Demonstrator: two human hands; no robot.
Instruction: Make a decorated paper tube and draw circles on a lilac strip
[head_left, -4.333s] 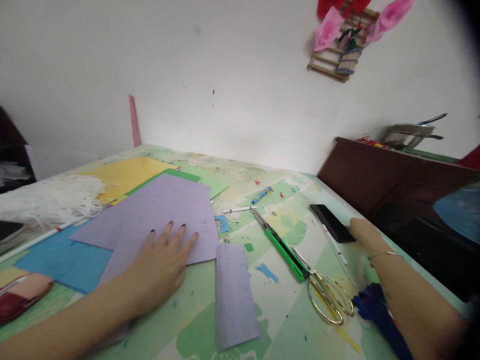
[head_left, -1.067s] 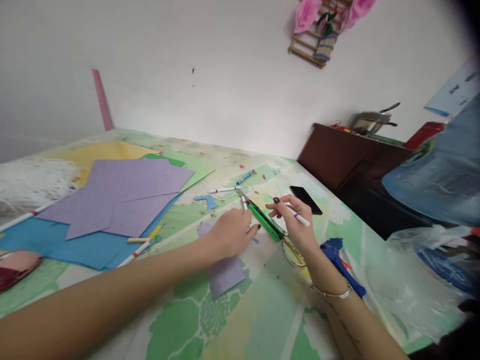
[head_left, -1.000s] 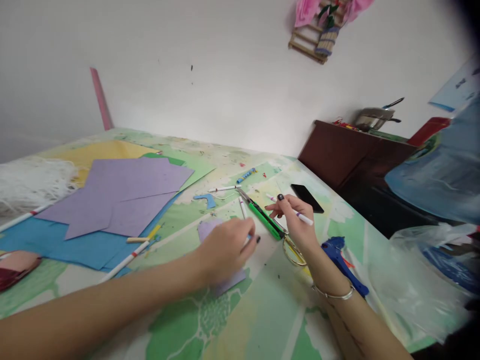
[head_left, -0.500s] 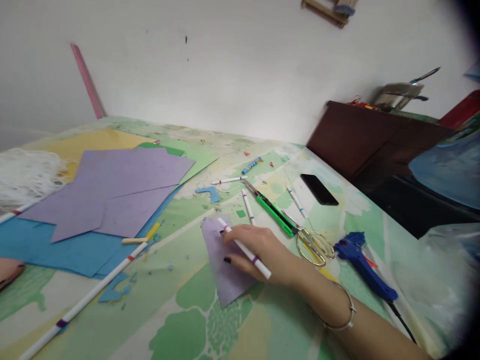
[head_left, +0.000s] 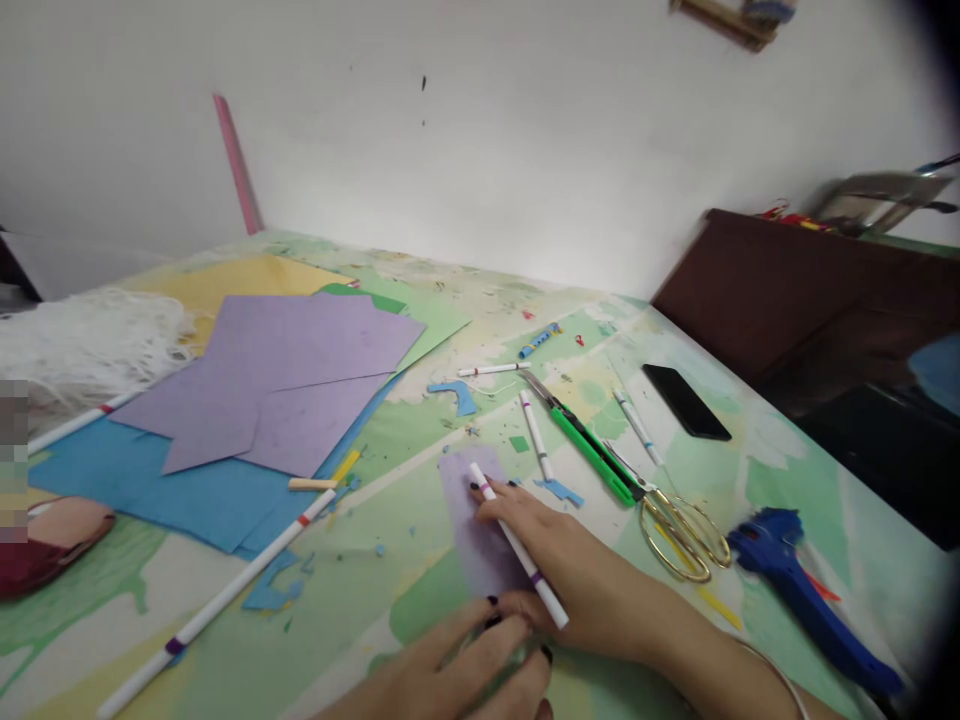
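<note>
My right hand (head_left: 559, 550) rests over a small purple sheet (head_left: 476, 510) on the table. A white stick with purple bands (head_left: 517, 545) lies slanted in its grip, the upper end over the sheet. My left hand (head_left: 469, 665) has come in at the bottom edge, close beside the right hand's fingers. Its fingers are bent but apart, and I see nothing held in them; whether they touch the sheet's lower edge is hidden. Right of the hands lie a green utility knife (head_left: 592, 450) and gold-handled scissors (head_left: 682, 535).
Larger purple sheets (head_left: 300, 345) lie over blue sheets (head_left: 180, 490) at left, near a white stringy heap (head_left: 112, 335). A long white stick (head_left: 240, 580) crosses the left front. A blue glue gun (head_left: 810, 600) and black phone (head_left: 686, 402) lie at right.
My left hand has entered from the bottom and reached the right hand. The view has shifted left, so the table's things appear farther right. The right hand still holds the white stick.
</note>
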